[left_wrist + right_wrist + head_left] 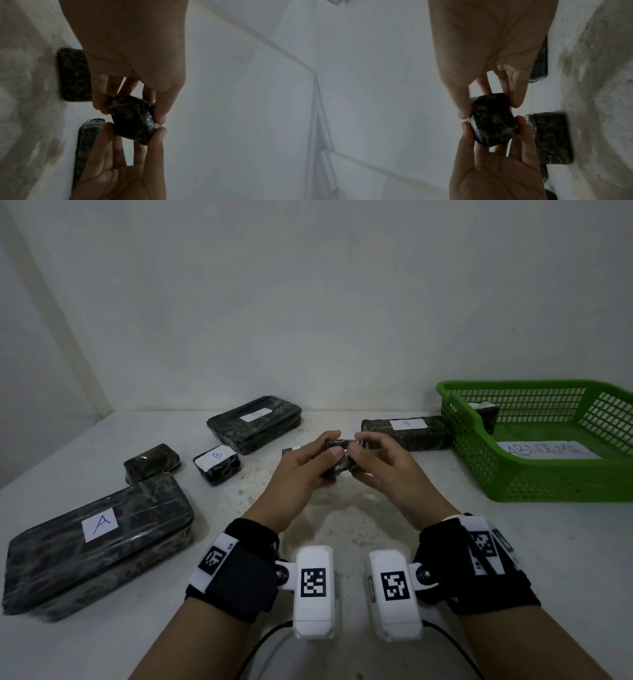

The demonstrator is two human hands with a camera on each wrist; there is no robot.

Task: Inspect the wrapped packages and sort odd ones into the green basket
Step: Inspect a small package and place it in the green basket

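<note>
Both my hands hold one small dark wrapped package [342, 464] above the middle of the table. My left hand [329, 446] pinches its left side between thumb and fingers. My right hand [358, 448] pinches its right side the same way. No label shows on the package [132, 119], whose shiny film is crinkled; the right wrist view shows the package [493, 121] held at its edges by fingertips. The green basket [534, 484] stands at the right, well apart from my hands, with an "ABNORMAL" sheet [548, 449] and one wrapped package [486, 412] inside.
On the table lie a large package marked A [99, 542], a small unlabelled one [150, 462], a small one marked B [215, 463], a wide B package [253, 422] and a long B package [407, 433] beside the basket. White walls close the back and left.
</note>
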